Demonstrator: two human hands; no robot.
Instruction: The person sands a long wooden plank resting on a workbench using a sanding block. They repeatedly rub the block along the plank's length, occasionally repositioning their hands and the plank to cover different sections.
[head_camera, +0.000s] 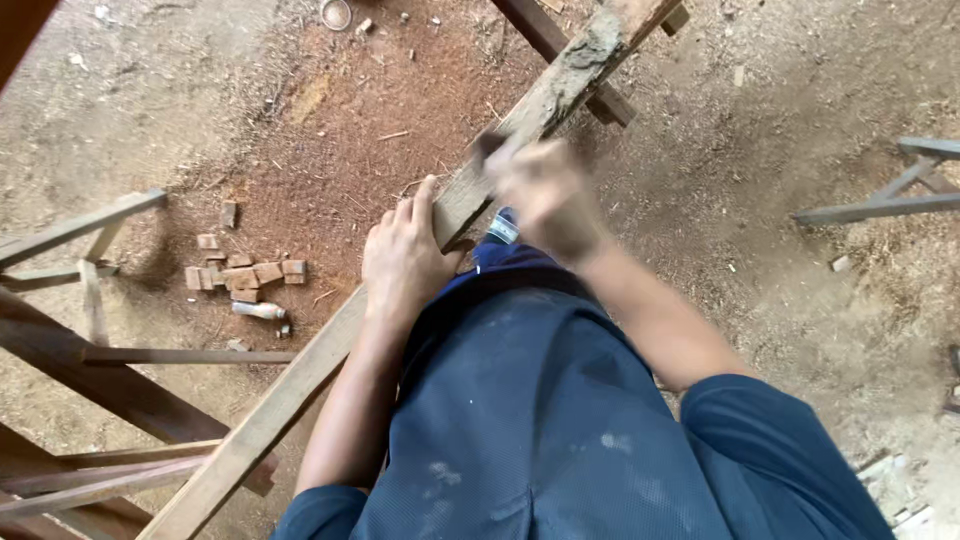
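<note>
The left hand (405, 255) lies flat, fingers together, on the long plank (300, 375). The right hand (540, 195) is motion-blurred above the plank; its grip and the dark object (487, 147) at its fingertips cannot be determined.

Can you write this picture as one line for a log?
left hand: flat on wooden plank | right hand: blurred, on plank, grip unclear | ground: small wood blocks, sawdust

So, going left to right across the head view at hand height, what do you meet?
Wooden frame → small wood blocks → left hand flat on the plank → blurred right hand → second frame.
</note>
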